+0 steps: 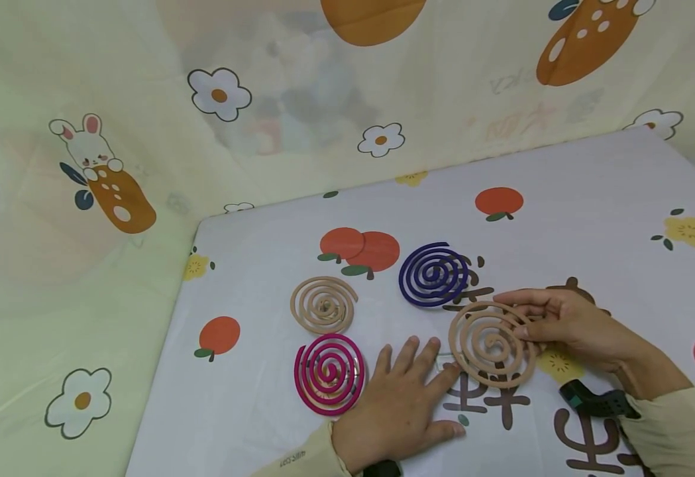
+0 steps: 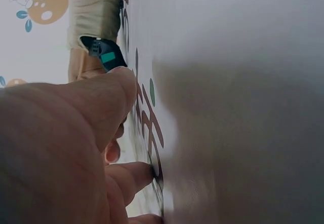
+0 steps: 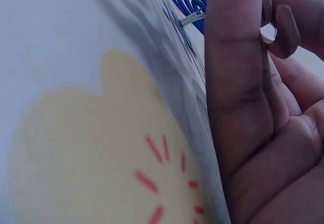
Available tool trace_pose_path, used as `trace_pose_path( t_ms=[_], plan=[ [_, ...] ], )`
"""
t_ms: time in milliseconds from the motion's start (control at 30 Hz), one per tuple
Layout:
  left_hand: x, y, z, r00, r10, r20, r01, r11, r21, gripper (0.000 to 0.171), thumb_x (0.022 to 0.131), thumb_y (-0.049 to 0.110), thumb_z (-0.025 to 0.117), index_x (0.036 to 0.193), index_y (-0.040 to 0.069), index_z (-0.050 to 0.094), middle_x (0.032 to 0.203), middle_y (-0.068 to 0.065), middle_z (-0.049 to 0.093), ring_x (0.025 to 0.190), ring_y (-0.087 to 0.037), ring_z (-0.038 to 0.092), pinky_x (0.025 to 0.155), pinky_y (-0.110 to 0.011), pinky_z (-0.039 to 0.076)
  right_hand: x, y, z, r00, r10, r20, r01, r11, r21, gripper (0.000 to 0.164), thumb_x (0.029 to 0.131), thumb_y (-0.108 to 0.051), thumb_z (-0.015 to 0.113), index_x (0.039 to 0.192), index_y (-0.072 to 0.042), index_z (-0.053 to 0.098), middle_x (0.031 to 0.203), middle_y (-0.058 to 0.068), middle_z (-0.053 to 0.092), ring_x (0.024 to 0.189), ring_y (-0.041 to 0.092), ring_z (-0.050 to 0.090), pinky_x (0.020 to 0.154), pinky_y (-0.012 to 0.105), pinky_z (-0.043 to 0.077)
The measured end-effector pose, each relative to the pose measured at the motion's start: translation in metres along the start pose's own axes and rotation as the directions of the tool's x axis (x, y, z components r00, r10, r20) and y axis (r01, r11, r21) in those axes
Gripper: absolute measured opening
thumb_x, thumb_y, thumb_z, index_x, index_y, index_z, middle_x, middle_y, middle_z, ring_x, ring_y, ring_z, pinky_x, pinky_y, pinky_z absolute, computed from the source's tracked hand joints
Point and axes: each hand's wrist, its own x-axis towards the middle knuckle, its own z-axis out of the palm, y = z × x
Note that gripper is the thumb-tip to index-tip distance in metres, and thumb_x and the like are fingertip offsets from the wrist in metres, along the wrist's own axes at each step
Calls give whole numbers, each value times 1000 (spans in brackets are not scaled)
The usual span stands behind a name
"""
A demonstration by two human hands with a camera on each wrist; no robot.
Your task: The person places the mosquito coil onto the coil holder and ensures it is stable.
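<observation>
My right hand (image 1: 568, 324) pinches a tan mosquito coil (image 1: 493, 344) by its right edge, thumb over it and fingers behind. The coil is tilted over the printed cloth. In the right wrist view, part of a curled tan strip (image 3: 286, 34) shows between the fingers. To its left, my left hand (image 1: 403, 397) lies palm down with straight, spread fingers. At its index and middle fingertips is a small metal piece (image 1: 444, 361), partly hidden by the held coil. Close beside the left hand lies a magenta mosquito coil (image 1: 330, 374).
Behind the magenta coil lies another tan coil (image 1: 323, 305) with a metal piece at its centre. A dark blue coil (image 1: 433, 275) lies beyond the held one. The white patterned cloth (image 1: 252, 411) covers the table; a printed curtain (image 1: 299, 172) hangs behind and at the left.
</observation>
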Motion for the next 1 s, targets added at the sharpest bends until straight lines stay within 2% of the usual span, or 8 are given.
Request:
trace_pose_path(
  t_ms=[133, 333, 467, 800, 1000],
  plan=[
    [1, 2, 2, 1000, -2, -19, 2, 1000, 6, 79, 98, 79, 36, 165, 37, 30, 174, -4, 21, 159, -33, 21, 119, -62, 31, 1, 0, 3, 1000, -7, 8, 7, 1000, 9, 49, 101, 12, 54, 147, -6, 57, 117, 13, 73, 100, 19, 74, 73, 32, 63],
    [2, 4, 4, 999, -9, -45, 10, 1000, 24, 81, 97, 79, 38, 165, 37, 28, 173, -5, 22, 158, -33, 23, 118, -62, 32, 5, 1, 8, 999, -20, 37, 20, 1000, -13, 48, 101, 11, 54, 148, -1, 54, 121, 13, 72, 103, 21, 74, 78, 35, 63],
    [2, 4, 5, 999, -11, -42, 12, 1000, 23, 84, 96, 80, 38, 167, 36, 24, 173, -6, 22, 158, -34, 22, 119, -63, 31, 7, 2, 10, 999, -15, 50, 16, 1000, -13, 48, 101, 10, 54, 148, -2, 54, 122, 13, 72, 106, 23, 73, 81, 37, 63],
    [2, 3, 6, 999, -2, -39, 2, 1000, 7, 87, 95, 81, 38, 168, 37, 18, 174, -5, 18, 158, -35, 22, 118, -64, 31, 10, 3, 14, 1000, -7, 30, 8, 999, -37, 45, 102, 8, 55, 147, 1, 53, 114, 14, 74, 97, 22, 75, 75, 37, 63],
    [2, 1, 6, 1000, 3, -26, -3, 1000, -9, 88, 95, 82, 37, 168, 38, 13, 175, -3, 14, 159, -35, 19, 119, -64, 30, 11, 2, 16, 999, 42, 25, -40, 997, -69, 47, 101, 5, 59, 147, 2, 52, 115, 16, 73, 99, 23, 74, 79, 37, 63]
  ],
)
